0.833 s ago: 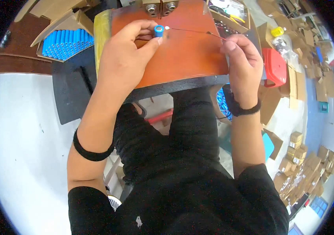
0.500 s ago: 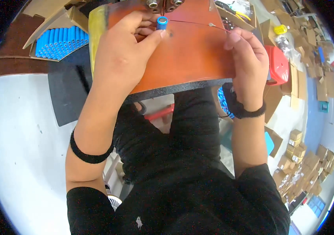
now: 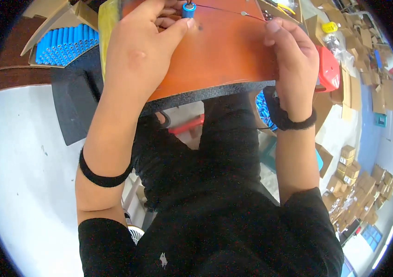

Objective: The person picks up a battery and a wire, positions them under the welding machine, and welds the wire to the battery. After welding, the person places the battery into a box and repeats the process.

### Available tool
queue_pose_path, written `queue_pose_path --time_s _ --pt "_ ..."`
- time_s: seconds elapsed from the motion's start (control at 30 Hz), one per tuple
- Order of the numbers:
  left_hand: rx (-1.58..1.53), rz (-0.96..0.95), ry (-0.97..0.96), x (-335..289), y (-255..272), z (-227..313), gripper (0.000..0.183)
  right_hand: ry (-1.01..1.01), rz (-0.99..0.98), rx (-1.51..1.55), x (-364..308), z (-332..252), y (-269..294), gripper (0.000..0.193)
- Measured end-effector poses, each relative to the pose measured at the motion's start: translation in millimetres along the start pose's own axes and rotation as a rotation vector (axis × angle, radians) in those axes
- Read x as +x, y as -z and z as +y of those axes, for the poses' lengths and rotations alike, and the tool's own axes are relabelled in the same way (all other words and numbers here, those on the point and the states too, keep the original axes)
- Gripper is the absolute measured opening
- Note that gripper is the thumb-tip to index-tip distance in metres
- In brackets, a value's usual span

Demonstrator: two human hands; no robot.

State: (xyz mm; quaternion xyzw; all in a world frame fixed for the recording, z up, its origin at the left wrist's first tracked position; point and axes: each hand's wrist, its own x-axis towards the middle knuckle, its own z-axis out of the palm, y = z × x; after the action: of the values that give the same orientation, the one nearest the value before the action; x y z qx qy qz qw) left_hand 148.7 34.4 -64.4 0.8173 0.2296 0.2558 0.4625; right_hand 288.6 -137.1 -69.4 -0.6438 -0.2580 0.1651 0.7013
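Both hands are closed on something: the left hand [image 3: 143,46] pinches a blue cell [image 3: 188,13] between thumb and fingers, while the right hand [image 3: 295,53] pinches a thin wire [image 3: 254,17] between thumb and forefinger. The cell stands upright near the top edge of the view, over the far part of the worktop [image 3: 224,55], its upper end right by dark tips [image 3: 189,2]; whether they touch cannot be told. It seems to be gripped low on its side so that the upper end is left bare to those tips. From there the wire runs nearly straight to the right hand, probably drawn out sideways to lie clear of the left. Between the 2 hands, a small pale tab [image 3: 244,14] sits on the wire.

Bright blue and cylindrical, the cell shows a pale ring round its upper end; finer detail is too small to read. Whether its base rests on the worktop is unclear.

To the left, a carton [image 3: 84,16] holds packed rows of blue cylinders [image 3: 69,44]. Past the right hand lie yellow-handled pliers [image 3: 286,8], and farther right is a red stool [image 3: 328,69].
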Motion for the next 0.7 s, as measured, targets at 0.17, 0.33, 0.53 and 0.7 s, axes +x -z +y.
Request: queue_pose_path --time_s 0.17,0.33,0.53,0.7 --pt "-0.079 0.024 -0.003 1.3 -0.4 -3.8 0.029 0.033 -0.002 -0.038 -1.9 -1.3 -0.9 0.019" --pt "-0.071 -0.003 0.015 2.2 -0.7 -2.0 0.029 0.034 0.008 -0.039 -2.0 -2.1 1.3 0.013" --pt "-0.088 -0.027 0.032 -3.9 1.5 1.4 0.029 0.082 -0.075 -0.023 -2.2 -6.0 -3.4 0.013" --pt "-0.096 -0.107 0.002 -21.3 10.6 8.5 0.029 0.144 -0.167 -0.060 -0.5 -15.1 -7.3 0.013"
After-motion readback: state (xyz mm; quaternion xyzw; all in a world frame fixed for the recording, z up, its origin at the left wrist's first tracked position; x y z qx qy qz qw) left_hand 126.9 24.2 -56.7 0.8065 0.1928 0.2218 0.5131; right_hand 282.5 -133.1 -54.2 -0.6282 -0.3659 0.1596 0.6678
